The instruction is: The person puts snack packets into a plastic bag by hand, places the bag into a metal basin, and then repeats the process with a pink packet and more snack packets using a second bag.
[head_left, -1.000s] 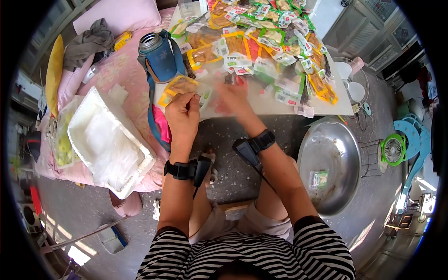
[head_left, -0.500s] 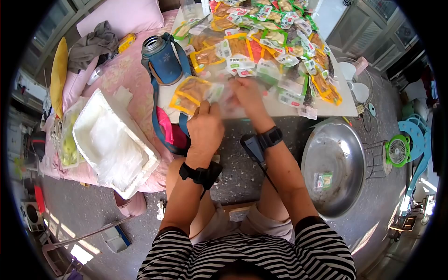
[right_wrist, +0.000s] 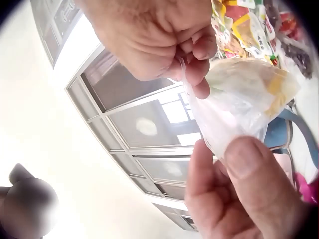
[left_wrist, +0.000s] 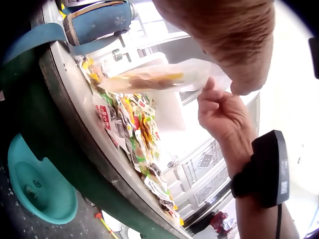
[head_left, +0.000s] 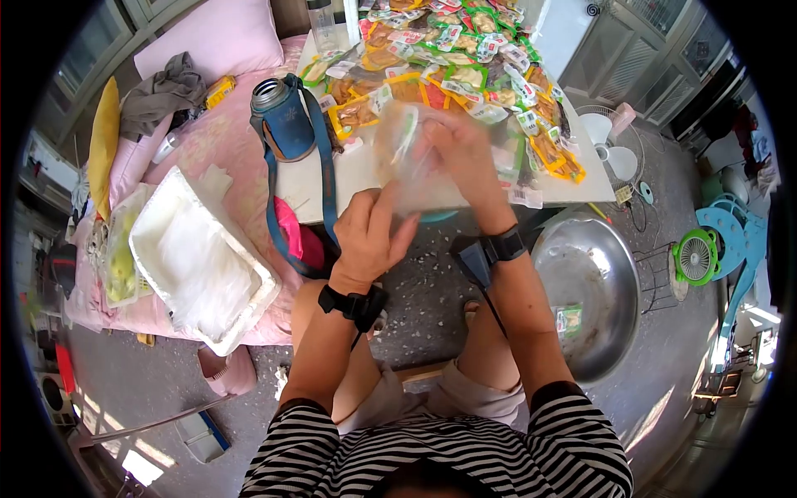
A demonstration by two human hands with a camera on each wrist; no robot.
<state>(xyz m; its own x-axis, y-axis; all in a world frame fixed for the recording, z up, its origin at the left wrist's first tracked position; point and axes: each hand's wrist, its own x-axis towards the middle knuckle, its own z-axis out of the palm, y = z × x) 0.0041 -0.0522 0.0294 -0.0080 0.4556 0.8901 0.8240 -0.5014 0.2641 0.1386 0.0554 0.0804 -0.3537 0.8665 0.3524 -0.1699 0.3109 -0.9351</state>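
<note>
Clear plastic bag (right_wrist: 234, 94) was up between both hands, over the near edge of the table (head_left: 353, 170); in the head view it was blurred. Half a second earlier a yellow-bordered packet lay flat at the table edge beside the left hand; now that spot was bare and yellow showed through the bag's far end in the right wrist view.

Right hand (head_left: 466, 162): fingers curled, clamped on the bag's edge, slightly further right than before. Left hand (head_left: 369, 238): previously knuckled over with fingers curled, now thumb and fingers spread apart, next to the bag's near edge; couldn't tell whether they touched the film.

Packet heap (head_left: 469, 62) sat on the table behind the bag, about as before. Blue bottle (head_left: 288, 124), mouth uncovered, stood left of the bag, no real change. Teal basin (head_left: 438, 217) now peeked out below the table edge. Steel basin (head_left: 594, 274) stayed on the floor at right, small green packet (head_left: 568, 320) in it.
</note>
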